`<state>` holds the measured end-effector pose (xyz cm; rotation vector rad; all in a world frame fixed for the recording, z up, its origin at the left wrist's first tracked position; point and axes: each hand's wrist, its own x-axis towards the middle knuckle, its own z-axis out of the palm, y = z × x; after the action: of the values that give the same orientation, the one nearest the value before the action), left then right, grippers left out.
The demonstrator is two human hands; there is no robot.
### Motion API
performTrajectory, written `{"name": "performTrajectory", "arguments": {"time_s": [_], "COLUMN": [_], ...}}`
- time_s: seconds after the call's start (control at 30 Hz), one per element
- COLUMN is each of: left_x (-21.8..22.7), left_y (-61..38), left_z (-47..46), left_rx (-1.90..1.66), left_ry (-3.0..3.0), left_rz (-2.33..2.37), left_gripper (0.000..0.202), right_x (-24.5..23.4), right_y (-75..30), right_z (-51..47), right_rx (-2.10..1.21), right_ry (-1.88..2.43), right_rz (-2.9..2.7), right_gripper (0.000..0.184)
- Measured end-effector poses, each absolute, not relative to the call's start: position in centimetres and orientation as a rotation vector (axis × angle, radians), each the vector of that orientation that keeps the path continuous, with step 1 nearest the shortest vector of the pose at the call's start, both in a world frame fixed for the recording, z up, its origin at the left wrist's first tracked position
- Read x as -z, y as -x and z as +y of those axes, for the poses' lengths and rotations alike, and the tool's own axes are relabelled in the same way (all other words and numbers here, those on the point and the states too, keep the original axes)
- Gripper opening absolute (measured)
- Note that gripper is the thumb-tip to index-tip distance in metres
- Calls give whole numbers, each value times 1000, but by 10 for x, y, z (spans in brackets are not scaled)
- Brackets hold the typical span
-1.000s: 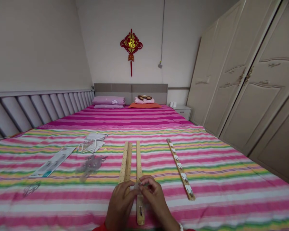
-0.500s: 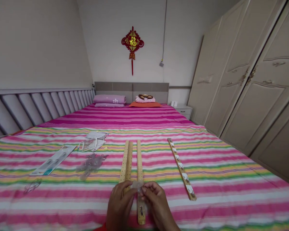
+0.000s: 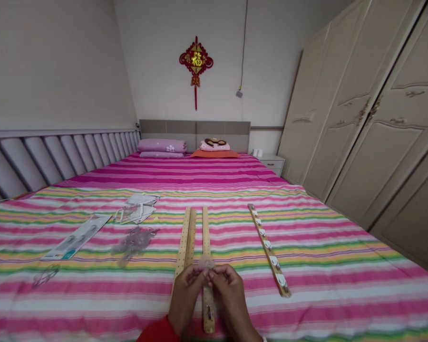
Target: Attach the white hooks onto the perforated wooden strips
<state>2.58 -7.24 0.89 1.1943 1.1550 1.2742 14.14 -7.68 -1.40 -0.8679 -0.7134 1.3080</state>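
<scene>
My left hand (image 3: 186, 295) and my right hand (image 3: 231, 295) meet with fingertips pinched on a small clear adhesive hook (image 3: 206, 261). Its finer details are hidden by the fingers. Below them lies a narrow wooden strip (image 3: 206, 235) with small holes, and a metal hook (image 3: 209, 312) sits near its close end. Two more perforated wooden strips (image 3: 186, 232) lie side by side just left of it, partly behind my left hand. To the right, another wooden strip (image 3: 272, 254) carries a row of white-backed hooks (image 3: 275, 261).
A heap of clear hooks (image 3: 137, 241) lies on the left of the striped bedspread (image 3: 317, 266). Around it are white backing pieces and packets (image 3: 141, 206), a long hook package (image 3: 79, 236) and a thin wire loop (image 3: 46, 275). Wardrobes (image 3: 371, 118) line the right side.
Both hands have drawn closer together around the clear hook, and the piece has tilted upward past the fingertips. My left hand has shifted right, uncovering more of the left strips.
</scene>
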Motion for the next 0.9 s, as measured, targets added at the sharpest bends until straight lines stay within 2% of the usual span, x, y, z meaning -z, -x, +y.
{"name": "performTrajectory", "arguments": {"time_s": [0.37,0.5,0.63,0.77,0.9], "left_x": [-15,-5,13,23,23], "left_y": [-15,-17,-18,-18,-19], "left_z": [-13,-3,-2,-2,-1], "left_rx": [-1116,-1191,-1201,-1080,-937], "left_ry": [-1245,-1281,-1449,-1619,-1719], "left_rz": [1162,1311,1426,1500,1609], "left_gripper": [27,26,15,9,12], "right_x": [8,11,23,33,38], "right_y": [-160,-157,-154,-153,-152], "right_z": [-32,-19,-15,-12,-9], "right_rx": [-1296,-1315,-1300,-1268,-1242], "right_ry": [987,1038,1097,1152,1187], "right_rz": [-838,-823,-810,-815,-810], "right_gripper": [35,29,19,13,11]}}
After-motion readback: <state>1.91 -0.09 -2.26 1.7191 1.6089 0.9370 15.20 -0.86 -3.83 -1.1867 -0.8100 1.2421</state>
